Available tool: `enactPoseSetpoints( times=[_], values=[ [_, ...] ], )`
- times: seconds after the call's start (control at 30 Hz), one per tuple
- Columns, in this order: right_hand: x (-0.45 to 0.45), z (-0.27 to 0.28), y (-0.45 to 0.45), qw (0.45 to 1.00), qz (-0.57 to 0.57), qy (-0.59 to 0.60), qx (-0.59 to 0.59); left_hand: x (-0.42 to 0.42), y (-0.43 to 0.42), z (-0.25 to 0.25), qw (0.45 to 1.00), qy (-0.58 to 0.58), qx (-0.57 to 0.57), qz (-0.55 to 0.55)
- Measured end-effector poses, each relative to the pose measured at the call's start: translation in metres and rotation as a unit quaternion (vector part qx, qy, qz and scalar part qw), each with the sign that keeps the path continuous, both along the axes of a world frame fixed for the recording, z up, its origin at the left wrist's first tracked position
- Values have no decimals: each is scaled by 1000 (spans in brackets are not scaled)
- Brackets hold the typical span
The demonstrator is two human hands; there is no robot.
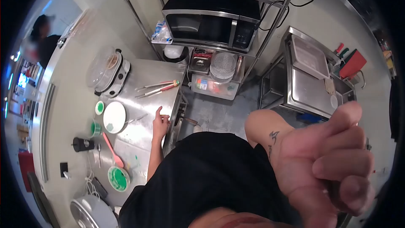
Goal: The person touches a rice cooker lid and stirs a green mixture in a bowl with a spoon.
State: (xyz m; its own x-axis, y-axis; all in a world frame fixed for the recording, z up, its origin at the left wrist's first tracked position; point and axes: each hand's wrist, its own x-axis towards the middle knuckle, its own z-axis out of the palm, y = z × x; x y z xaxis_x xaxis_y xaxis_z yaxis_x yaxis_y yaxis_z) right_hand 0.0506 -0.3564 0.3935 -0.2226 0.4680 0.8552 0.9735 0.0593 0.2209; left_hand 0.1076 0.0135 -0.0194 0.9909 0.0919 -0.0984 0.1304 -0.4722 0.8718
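Observation:
My left hand (160,124) is over the near edge of the metal table (145,74), with one finger stretched out and the others loosely bent. Nothing shows in it. A knife or spatula blade (137,118) lies close by, beside a white plate (114,117). Raised near the camera on the right, my right hand (329,156) shows its palm and loosely curled, separated fingers. No object is visible in that hand. On the table are a bowl of green mixture (119,179), a pink spatula (112,150) and tongs (158,88).
A waffle maker or similar white appliance (114,76) stands at the table's back left. Behind are a microwave (211,21) on a shelf and a clear bin (213,88) below. At right stands a metal counter (312,90) with a tray (310,55). Another person (42,42) is far left.

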Motion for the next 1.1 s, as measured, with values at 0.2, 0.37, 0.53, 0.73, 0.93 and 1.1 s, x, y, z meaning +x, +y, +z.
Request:
enactPoseSetpoints(
  times=[0.2,0.37,0.53,0.73,0.93,1.1],
  values=[
    [25,-11,50,993,-91,42,68,74,24,-17,999,-30,-2,-44],
    [67,-15,89,978,-146,80,127,104,52,-21,998,-21,19,-53],
    [97,-22,126,955,-194,130,186,112,71,-18,1000,0,-1,-29],
    [169,-31,127,959,-141,140,203,126,68,-20,999,-3,35,-2],
    [247,-38,131,958,-84,180,208,147,48,-8,996,-28,-32,73],
    [297,-42,124,954,-45,204,216,161,24,11,987,1,-99,125]
  ],
)
